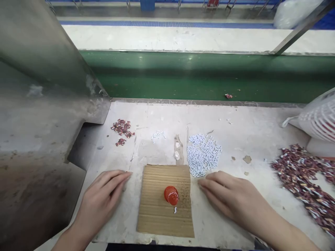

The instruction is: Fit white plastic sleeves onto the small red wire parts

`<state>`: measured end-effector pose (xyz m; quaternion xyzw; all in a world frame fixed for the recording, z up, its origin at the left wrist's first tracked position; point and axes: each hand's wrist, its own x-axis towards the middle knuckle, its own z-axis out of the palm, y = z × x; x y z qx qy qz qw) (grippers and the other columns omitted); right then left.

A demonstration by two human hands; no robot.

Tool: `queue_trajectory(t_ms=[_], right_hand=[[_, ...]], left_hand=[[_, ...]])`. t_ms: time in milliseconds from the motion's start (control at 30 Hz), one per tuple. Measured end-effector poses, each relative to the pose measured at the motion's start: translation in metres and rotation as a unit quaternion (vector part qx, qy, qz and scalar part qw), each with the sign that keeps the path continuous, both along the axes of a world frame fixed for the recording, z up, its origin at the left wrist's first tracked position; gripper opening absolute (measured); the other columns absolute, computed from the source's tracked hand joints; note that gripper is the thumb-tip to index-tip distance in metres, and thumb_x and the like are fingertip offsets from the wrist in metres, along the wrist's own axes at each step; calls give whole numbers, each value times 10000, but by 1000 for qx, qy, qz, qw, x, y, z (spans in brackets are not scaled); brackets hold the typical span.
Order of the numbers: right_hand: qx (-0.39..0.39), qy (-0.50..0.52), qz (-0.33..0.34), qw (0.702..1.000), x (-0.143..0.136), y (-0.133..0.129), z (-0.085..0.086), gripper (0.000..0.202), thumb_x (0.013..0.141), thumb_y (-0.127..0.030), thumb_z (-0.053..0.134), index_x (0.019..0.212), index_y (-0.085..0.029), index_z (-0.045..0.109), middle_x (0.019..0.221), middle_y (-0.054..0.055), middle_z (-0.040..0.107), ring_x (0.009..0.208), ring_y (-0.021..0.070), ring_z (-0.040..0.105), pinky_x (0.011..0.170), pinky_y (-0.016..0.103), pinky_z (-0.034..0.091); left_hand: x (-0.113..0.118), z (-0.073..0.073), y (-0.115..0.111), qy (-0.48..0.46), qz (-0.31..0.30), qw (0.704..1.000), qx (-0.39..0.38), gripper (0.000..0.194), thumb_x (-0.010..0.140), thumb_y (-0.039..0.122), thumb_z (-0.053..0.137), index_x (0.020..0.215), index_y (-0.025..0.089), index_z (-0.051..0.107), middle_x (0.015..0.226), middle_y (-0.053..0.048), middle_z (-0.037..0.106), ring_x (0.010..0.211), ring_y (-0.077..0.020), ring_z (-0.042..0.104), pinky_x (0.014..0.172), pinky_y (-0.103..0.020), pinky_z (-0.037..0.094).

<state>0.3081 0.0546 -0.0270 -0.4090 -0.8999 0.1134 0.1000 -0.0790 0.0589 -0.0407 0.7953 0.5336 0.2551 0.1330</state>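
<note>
A brown cardboard sheet lies on the worktable between my hands. On it sits a small red cup, with one white curved piece just below. My left hand rests left of the cardboard, its fingers pressed together; whether they hold anything is hidden. On the other side, my right hand has closed fingertips at the lower edge of a pile of white curved pieces; what they hold, if anything, cannot be made out.
Dark red pieces form a small group at the left and a large heap at the right, beside a white sack. A metal housing stands left. Beyond the table runs a green belt.
</note>
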Motion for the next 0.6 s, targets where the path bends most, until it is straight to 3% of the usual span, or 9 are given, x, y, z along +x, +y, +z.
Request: queue_trajectory(t_ms=[167, 333, 433, 600], right_hand=[[23, -24, -8, 999, 6, 7, -8, 209, 1095, -214, 455, 1143, -187, 656, 979, 73, 741, 791, 208, 735, 582, 310, 523], [31, -56, -12, 998, 5, 9, -1, 244, 1097, -220, 428, 1060, -188, 666, 900, 62, 736, 726, 197, 712, 544, 309, 514], [60, -50, -27, 997, 1, 12, 4, 208, 1081, -218, 472, 1112, -163, 670, 968, 96, 766, 800, 228, 725, 661, 357, 580], [96, -58, 2, 994, -14, 31, -7, 319, 1088, -207, 476, 1372, -144, 606, 1408, 145, 706, 1279, 352, 649, 967, 525, 576]], left_hand=[[-5, 6, -14, -80, 148, 984, -53, 104, 974, 358, 706, 1030, 293, 764, 1041, -4, 795, 891, -187, 765, 878, -272, 616], [-11, 11, -31, -131, 180, 972, -76, 102, 944, 386, 740, 982, 304, 787, 1026, -1, 809, 895, -197, 776, 932, -291, 639], [-6, 12, -30, -114, 143, 981, -66, 102, 947, 371, 732, 1008, 306, 783, 1033, 16, 836, 890, -182, 806, 912, -235, 647], [26, 16, -11, -150, -36, 988, -30, 207, 968, 128, 650, 1072, 274, 753, 1009, 23, 828, 930, -136, 796, 901, -191, 635]])
